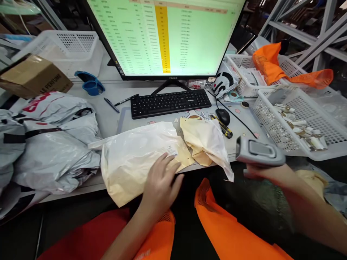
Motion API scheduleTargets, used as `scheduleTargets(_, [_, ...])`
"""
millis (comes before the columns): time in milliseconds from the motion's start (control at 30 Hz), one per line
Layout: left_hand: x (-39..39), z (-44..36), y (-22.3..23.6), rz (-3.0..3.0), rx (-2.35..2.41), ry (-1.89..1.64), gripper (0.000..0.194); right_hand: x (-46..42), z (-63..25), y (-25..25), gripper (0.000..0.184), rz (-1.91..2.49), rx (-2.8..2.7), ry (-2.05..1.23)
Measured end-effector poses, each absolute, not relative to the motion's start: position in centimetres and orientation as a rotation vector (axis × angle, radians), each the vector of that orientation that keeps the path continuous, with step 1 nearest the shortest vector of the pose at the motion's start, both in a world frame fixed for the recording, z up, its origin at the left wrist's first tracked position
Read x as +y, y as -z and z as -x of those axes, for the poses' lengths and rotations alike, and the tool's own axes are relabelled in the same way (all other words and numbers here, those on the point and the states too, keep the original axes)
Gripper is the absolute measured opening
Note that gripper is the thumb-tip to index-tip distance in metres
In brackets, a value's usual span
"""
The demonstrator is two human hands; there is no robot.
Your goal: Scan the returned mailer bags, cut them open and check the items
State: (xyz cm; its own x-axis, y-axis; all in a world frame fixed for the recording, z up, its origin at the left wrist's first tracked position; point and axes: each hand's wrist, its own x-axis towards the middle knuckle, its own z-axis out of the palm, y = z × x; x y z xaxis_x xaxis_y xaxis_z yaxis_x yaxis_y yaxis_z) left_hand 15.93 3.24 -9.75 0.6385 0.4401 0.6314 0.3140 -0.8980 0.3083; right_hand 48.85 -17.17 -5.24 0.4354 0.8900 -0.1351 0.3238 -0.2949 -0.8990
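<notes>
My left hand [162, 180] rests with its fingers spread on a large white and cream plastic mailing bag [132, 155] at the desk's front edge. A small label [171, 151] shows on the bag just beyond my fingertips. Beside it on the right lies a smaller crumpled cream bag [207, 139], one corner hanging over the edge. Off to the right, past the desk edge, my right hand [256, 172] grips a grey handheld barcode scanner [260, 151] that points left; the scanner hides most of my fingers.
A black keyboard [170, 103], mouse [223, 116] and yellow-black box cutter [225, 129] lie before the monitor [168, 39]. Grey parcels [59, 155] and a cardboard box [35, 77] are piled at left. A white basket [284, 133] holding small bottles stands at right.
</notes>
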Motion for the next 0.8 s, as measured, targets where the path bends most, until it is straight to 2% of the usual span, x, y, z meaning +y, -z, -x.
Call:
scheduleTargets(100, [4.5,-22.2,7.2,-2.841,0.438,-0.8,0.034,-16.7,-46.4,5.1,0.044,1.812,-1.494,-0.908])
scheduleTargets(167, [6.4,-26.0,5.9,-2.931,0.287,-0.566,0.038,-16.3,-44.8,5.1,0.04,1.824,-1.78,-0.912])
scheduleTargets(200, [7.4,-27.7,5.5,-2.963,0.229,-0.424,0.033,-16.1,-44.0,5.3,0.038,1.861,-1.896,-0.894])
scheduleTargets(333, [10.1,-32.7,5.7,-2.978,0.132,-0.02,0.035,-16.0,-43.0,6.9,0.039,2.151,-2.038,-0.692])
scheduleTargets(500, [11.4,-35.2,7.5,-2.636,0.307,0.107,0.035,-16.4,-44.9,9.1,0.032,2.337,-2.011,-0.513])
scheduleTargets(633, [12.5,-35.5,7.7,-2.364,0.429,0.066,0.037,-16.8,-46.5,10.3,0.04,2.381,-1.94,-0.434])
scheduleTargets(700, [12.7,-35.3,7.6,-2.174,0.554,-0.039,0.036,-17.3,-46.9,10.6,0.048,2.318,-1.87,-0.445])
scheduleTargets(800, [12.2,-34.8,7.1,-2.023,0.641,-0.206,0.035,-18.0,-47.2,11.1,0.05,2.042,-1.646,-0.546])
